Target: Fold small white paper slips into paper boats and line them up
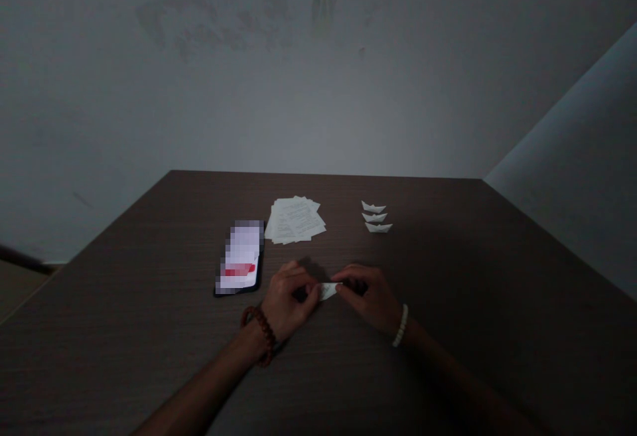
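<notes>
Between my two hands is a small folded piece of white paper (328, 290) with faint print on it. My left hand (291, 296) pinches its left end between thumb and forefinger. At the right end, the thumb and fingertips of my right hand (371, 296) close on the paper. The fingers partly cover both ends, so its full shape is hidden. Three folded paper boats (379, 228) sit in a short column beyond my right hand. A loose stack of printed paper sheets (296, 219) lies beyond my left hand.
A phone (239, 257) with a lit, blurred screen lies left of my left hand, close to the paper stack. Everything rests on a dark wooden table (124, 243). Its far edge meets a grey wall (318, 104) with stains near the top.
</notes>
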The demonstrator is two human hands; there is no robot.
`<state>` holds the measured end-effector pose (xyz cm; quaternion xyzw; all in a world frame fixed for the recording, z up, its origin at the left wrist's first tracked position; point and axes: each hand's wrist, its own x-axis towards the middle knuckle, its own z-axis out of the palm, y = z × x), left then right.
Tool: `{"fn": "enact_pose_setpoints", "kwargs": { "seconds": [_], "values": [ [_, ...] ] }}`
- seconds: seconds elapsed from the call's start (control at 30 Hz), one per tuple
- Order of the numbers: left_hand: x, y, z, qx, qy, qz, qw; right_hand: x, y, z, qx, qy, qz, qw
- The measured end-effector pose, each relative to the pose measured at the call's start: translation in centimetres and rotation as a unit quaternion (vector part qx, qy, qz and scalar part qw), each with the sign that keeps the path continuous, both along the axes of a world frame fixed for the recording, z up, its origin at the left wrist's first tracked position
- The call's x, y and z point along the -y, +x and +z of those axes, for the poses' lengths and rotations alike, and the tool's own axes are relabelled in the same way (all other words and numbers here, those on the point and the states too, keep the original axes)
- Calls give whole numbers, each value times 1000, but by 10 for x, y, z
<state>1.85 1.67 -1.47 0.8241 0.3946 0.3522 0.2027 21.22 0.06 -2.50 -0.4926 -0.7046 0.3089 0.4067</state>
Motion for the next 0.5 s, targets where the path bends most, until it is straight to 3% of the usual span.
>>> {"fn": "enact_pose_setpoints", "kwargs": {
  "seconds": [0.5],
  "values": [
    [3, 1, -2, -22, 43, -20, 999, 2, -5, 1, 88, 67, -57, 992]
  ]
}}
